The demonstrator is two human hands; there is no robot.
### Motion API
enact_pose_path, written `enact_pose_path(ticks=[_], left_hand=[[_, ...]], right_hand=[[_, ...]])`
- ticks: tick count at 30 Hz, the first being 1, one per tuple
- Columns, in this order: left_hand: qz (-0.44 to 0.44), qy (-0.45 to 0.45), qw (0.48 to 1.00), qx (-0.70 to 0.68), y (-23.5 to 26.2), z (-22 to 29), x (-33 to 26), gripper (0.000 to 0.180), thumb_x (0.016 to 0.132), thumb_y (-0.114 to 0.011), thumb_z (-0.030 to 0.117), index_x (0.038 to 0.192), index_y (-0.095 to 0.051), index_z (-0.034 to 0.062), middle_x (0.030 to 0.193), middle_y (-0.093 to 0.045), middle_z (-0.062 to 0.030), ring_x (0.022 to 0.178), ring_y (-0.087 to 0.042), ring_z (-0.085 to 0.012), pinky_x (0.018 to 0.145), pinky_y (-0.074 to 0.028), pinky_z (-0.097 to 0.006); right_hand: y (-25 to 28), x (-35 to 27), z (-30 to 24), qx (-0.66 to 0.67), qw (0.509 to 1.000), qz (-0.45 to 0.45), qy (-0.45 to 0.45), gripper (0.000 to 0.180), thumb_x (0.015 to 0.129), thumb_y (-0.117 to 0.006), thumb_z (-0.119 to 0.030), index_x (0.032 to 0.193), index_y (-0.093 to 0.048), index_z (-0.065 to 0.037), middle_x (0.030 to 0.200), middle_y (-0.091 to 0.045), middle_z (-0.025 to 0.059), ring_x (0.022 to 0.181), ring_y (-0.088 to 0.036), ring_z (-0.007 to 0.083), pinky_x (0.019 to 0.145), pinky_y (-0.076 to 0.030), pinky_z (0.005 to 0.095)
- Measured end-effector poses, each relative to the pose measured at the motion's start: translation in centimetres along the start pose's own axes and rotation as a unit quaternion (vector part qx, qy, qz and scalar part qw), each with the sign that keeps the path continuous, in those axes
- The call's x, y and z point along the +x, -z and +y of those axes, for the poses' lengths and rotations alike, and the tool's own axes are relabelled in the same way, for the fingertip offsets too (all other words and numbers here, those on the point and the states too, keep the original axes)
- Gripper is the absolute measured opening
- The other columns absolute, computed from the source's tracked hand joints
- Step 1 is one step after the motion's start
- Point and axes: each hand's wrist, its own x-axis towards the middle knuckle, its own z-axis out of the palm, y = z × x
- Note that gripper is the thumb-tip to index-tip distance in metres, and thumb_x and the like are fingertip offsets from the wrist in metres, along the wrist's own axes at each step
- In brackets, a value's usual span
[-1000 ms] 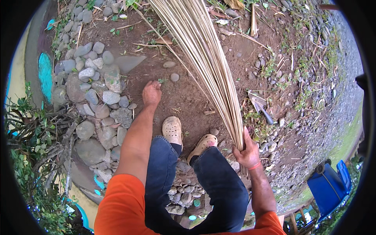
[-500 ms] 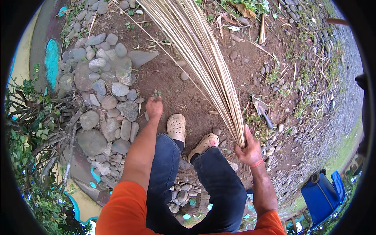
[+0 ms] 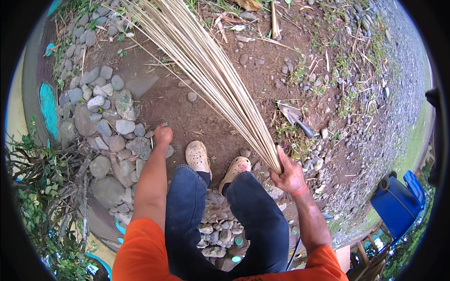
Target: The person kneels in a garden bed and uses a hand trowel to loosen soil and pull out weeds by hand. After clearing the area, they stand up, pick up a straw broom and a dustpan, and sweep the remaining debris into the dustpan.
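Note:
My right hand (image 3: 288,178), with an orange band at the wrist, is wrapped round the bound end of a stick broom (image 3: 211,77). Its long, pale, thin sticks fan out toward the far left, over the bare soil. My left hand (image 3: 163,135) is closed in a fist low over the ground, beside the pile of rounded stones (image 3: 123,126). What its fingers hold, if anything, is too small to make out. A trowel (image 3: 295,118) with a dark handle lies on the soil beyond my right hand.
Light clogs (image 3: 198,157) are on my feet on brown soil. Leafy branches (image 3: 47,182) crowd the left edge. A flat grey stone (image 3: 140,86) lies past the pile. Gravel (image 3: 375,140) spreads to the right, with a blue wheeled bin (image 3: 397,201) at the lower right.
The whole view has shifted, with ground things now further left. My left fist remains closed near the stones; the green sprig seen at it before no longer shows clearly. My right hand keeps the stick broom.

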Motion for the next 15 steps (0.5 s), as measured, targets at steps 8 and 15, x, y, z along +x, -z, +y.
enact_pose_path(ticks=[8,15], left_hand=[[-0.282,0.026,0.956,-0.071,-8.5,10.7,-15.5,0.018,0.093,-0.057,0.012,0.104,-0.063,-0.0003,0.078,-0.061,-0.0060,0.061,-0.056,-0.0154,0.057,-0.048,-0.030],[-0.243,-0.137,0.945,0.170,-9.4,21.6,-31.9,0.024,0.082,-0.064,0.018,0.102,-0.072,0.0075,0.108,-0.067,-0.0220,0.099,-0.065,-0.0357,0.084,-0.051,-0.044]], right_hand=[[4.5,-7.5,-3.6,0.038,0.988,-0.034,-0.145,0.084,0.073,-0.070,-0.021,0.149,-0.032,-0.016,0.089,-0.067,0.0224,0.077,-0.067,0.0404,0.072,-0.056,0.0461],[12.3,-17.0,-7.1,0.106,0.946,-0.032,-0.303,0.088,0.074,-0.069,-0.020,0.151,-0.026,-0.021,0.094,-0.067,0.0258,0.086,-0.066,0.0434,0.082,-0.053,0.0479]])
